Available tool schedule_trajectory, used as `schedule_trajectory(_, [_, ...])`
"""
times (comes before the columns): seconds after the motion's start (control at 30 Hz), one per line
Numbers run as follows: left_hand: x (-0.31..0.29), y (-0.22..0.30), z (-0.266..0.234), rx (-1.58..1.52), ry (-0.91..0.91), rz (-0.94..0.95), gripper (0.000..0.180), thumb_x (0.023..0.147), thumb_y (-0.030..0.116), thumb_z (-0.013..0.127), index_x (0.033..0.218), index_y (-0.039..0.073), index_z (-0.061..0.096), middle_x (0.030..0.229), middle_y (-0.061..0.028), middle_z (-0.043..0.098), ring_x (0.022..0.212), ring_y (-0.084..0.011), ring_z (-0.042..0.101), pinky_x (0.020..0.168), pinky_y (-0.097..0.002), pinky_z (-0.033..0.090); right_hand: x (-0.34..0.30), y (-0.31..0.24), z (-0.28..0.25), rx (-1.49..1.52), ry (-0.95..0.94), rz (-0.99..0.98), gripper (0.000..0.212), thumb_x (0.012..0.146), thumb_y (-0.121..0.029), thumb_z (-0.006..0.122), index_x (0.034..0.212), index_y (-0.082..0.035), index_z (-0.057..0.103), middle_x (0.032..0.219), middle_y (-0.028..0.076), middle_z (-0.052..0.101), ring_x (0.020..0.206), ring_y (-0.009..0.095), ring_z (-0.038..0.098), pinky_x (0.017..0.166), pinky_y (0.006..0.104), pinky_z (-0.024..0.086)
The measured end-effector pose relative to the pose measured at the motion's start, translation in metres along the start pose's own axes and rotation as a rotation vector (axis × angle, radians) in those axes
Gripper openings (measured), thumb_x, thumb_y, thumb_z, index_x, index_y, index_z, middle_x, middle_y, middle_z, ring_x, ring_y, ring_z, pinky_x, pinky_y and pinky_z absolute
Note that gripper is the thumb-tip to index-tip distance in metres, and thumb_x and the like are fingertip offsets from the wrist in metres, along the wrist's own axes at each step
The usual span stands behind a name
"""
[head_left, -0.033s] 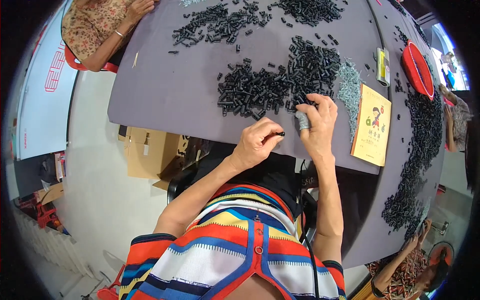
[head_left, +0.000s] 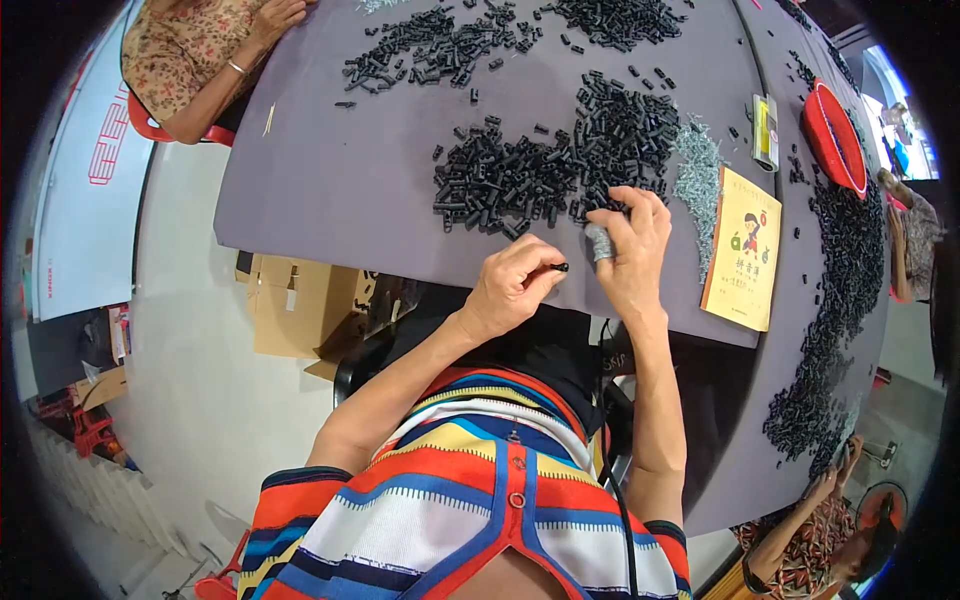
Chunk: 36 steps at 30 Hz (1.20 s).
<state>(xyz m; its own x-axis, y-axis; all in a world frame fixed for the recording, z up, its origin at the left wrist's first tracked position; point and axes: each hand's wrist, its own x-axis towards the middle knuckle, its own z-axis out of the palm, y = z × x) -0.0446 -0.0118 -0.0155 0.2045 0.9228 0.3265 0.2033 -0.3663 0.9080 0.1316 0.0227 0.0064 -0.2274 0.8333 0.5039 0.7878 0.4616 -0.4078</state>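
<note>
Left hand: the left hand (head_left: 512,288) has thumb and forefinger closed together, pinching one black piece (head_left: 562,267) just above the table's near edge.
Right hand: the right hand (head_left: 637,250) has bent fingers at the lower edge of the right-hand black pile (head_left: 630,130); whether they grip anything cannot be told. A grey wrapping (head_left: 599,242) covers one digit, probably the thumb.
Table edge: the grey table (head_left: 320,170) ends just beyond both wrists, its near border slanting down toward the right.
Room: a narrow strip of bare cloth separates the left black pile (head_left: 505,175) from that border; a wider stretch opens leftward.
Right side: silvery bits (head_left: 699,165) and a yellow booklet (head_left: 743,250) bound the right hand's space.
Black piece: small, dark and narrow, its end poking out rightward past the fingertips, the remainder covered.
Piles: similar short, tubular black parts, jumbled at all angles.
</note>
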Motion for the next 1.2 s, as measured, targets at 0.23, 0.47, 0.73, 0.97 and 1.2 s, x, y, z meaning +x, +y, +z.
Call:
schedule_trajectory(0.23, [0.002,0.001,-0.001,-0.009,-0.002,-0.056,0.014,0.077,-0.002,0.067,0.090,-0.001,0.062,0.082,-0.0064,0.060,0.062,-0.0113,0.057,0.056,-0.0244,0.046,0.006,-0.013,0.003,-0.114,-0.065,-0.009,0.035,0.057,0.004,0.063,0.090,-0.009,0.066,0.112,0.011,0.051,0.110,0.034,0.044,0.093,0.0467,0.033])
schedule_trajectory(0.47, [0.000,-0.002,0.000,-0.111,0.002,-0.152,0.013,0.082,-0.002,0.064,0.095,-0.003,0.061,0.086,-0.0047,0.061,0.063,-0.0092,0.059,0.056,-0.0215,0.048,0.005,-0.014,0.005,-0.074,-0.152,0.075,0.030,0.060,0.003,0.062,0.088,-0.007,0.067,0.102,0.008,0.052,0.101,0.031,0.045,0.089,0.0429,0.034])
schedule_trajectory(0.73, [0.002,0.002,0.000,-0.103,0.006,-0.183,0.015,0.082,-0.003,0.063,0.096,0.000,0.063,0.084,-0.0036,0.060,0.061,-0.0076,0.056,0.054,-0.0211,0.045,0.002,-0.014,0.004,-0.101,-0.078,-0.001,0.034,0.061,0.006,0.060,0.092,-0.007,0.064,0.102,0.007,0.052,0.099,0.030,0.046,0.085,0.0408,0.036])
schedule_trajectory(0.97, [0.005,0.001,0.001,-0.162,0.000,-0.218,0.015,0.083,-0.002,0.060,0.097,0.001,0.062,0.081,-0.0040,0.056,0.057,-0.0091,0.054,0.052,-0.0234,0.043,-0.019,-0.021,-0.007,0.462,-0.086,0.169,0.038,0.066,0.017,0.049,0.098,-0.001,0.058,0.092,0.013,0.059,0.086,0.033,0.059,0.074,0.0357,0.048])
schedule_trajectory(1.2, [0.006,0.001,0.004,-0.108,-0.028,-0.236,0.018,0.084,-0.003,0.060,0.101,0.003,0.064,0.084,0.0001,0.056,0.060,-0.0051,0.051,0.054,-0.0192,0.043,-0.041,-0.022,0.006,0.789,-0.009,0.571,0.026,0.077,0.012,0.056,0.098,-0.001,0.061,0.082,0.009,0.065,0.075,0.016,0.062,0.068,0.0267,0.049])
